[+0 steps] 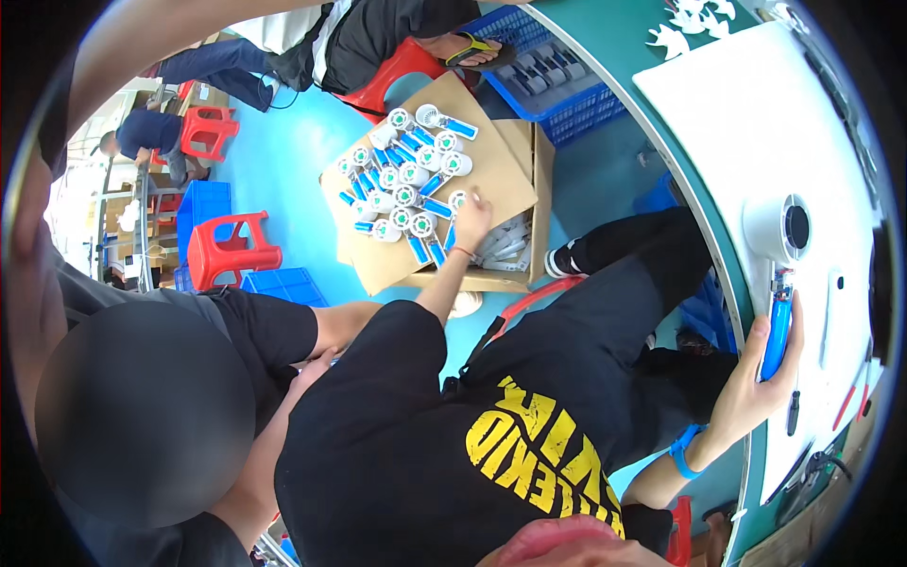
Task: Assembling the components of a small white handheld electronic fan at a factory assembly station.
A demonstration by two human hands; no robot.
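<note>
The left hand [474, 223] is stretched out, the right hand [759, 389] curled in a grip.

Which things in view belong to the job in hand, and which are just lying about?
Seemingly part of the job:
white-and-blue device held in the right hand
similar devices on the cardboard sheet, where the left hand is

Apparently just lying about:
red stool
blue bin beside it

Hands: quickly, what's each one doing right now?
Left hand: at the piled devices; grip can't be told.
Right hand: closed, holding a blue-and-white device.
</note>
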